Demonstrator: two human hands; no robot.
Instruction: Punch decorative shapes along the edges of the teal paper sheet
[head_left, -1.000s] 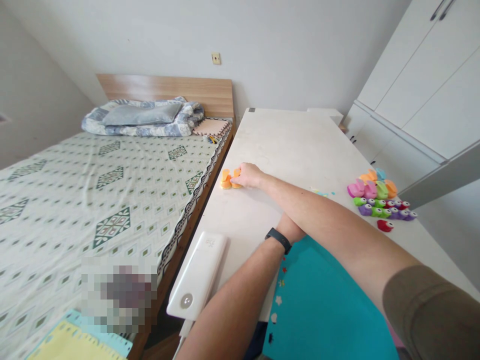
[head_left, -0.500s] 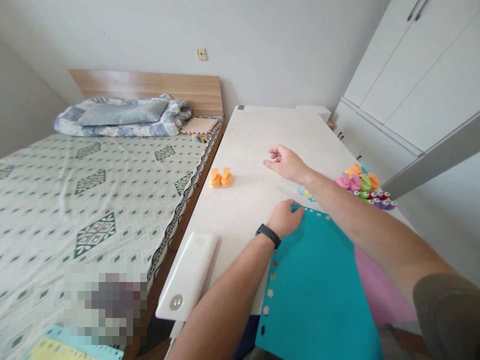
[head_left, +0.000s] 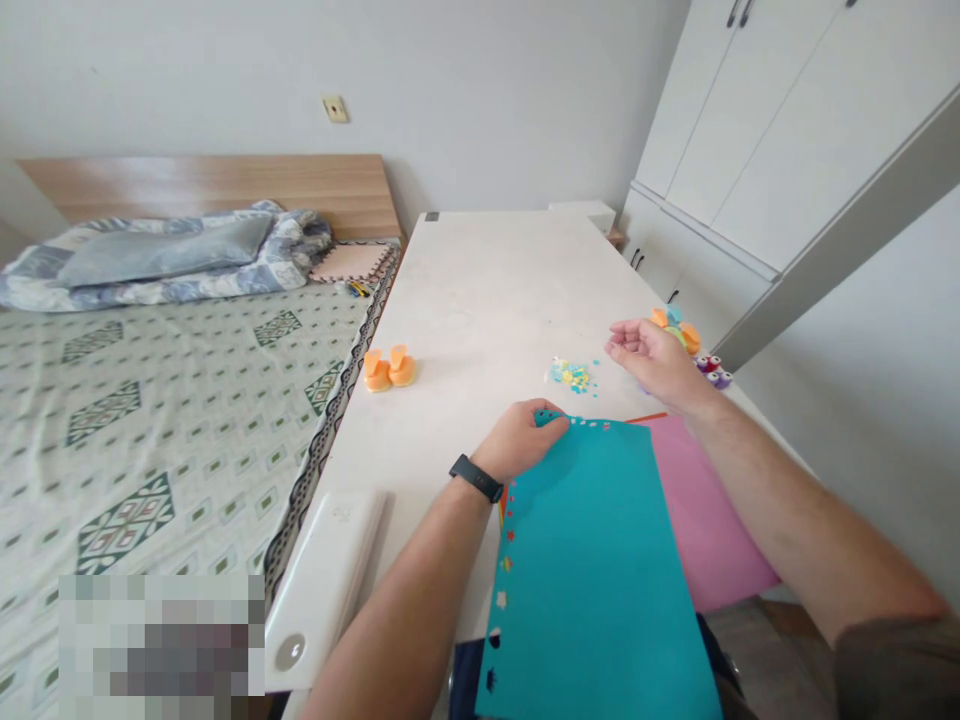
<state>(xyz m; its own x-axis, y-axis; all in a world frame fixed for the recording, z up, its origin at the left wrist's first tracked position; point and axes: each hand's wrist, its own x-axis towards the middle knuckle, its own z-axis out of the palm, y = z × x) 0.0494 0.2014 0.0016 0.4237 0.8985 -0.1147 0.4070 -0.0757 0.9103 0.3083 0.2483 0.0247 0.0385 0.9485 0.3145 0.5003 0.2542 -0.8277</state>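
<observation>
As we watch, our left hand (head_left: 517, 440) pinches the top corner of the teal paper (head_left: 592, 590), our right hand (head_left: 652, 365) hangs open, holding nothing, near the paper scraps (head_left: 571, 376), pink paper (head_left: 712, 510) beneath, all on the white table (head_left: 510, 270).

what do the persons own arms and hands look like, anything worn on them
The left hand and right hand are bare, with no gloves. The left wrist wears a slim black fitness band. The right arm comes out of a short sleeve in dull olive-brown fabric. No cables show on either arm.
</observation>
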